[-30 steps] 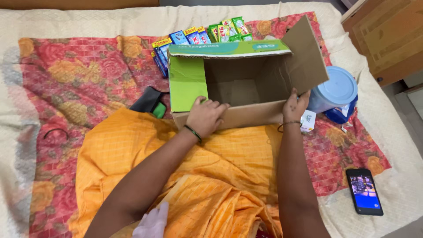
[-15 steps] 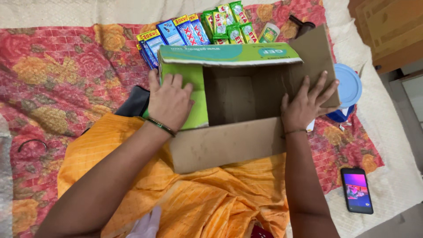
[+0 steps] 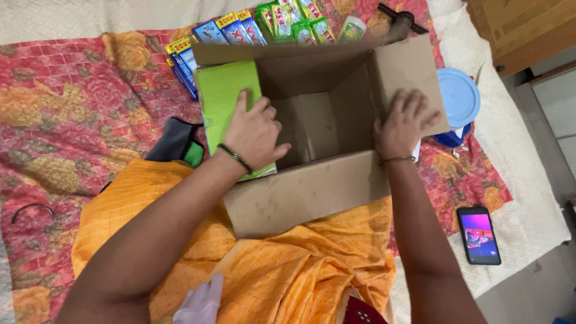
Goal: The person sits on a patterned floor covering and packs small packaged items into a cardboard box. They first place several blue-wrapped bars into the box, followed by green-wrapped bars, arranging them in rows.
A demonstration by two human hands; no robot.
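An open cardboard box (image 3: 306, 192) stands in front of me on a flowered bedspread, its inside bare. My left hand (image 3: 253, 133) lies flat on the box's green left flap (image 3: 222, 96), pressing it outward. My right hand (image 3: 401, 123) rests with spread fingers on the brown right flap (image 3: 408, 66). The near flap hangs down over my orange clothing. Neither hand grips anything.
Behind the box lie blue packets (image 3: 207, 36), green packets (image 3: 291, 24) and a small bottle (image 3: 351, 29). A blue-lidded container (image 3: 459, 96) is at the right, a lit phone (image 3: 479, 235) further right, a black and green pouch (image 3: 180, 144) at the left, a bangle (image 3: 30, 210) far left.
The far green flap has swung back, showing the box's brown inside. Both hands have stayed on the side flaps and pushed them further outward. The view has shifted slightly.
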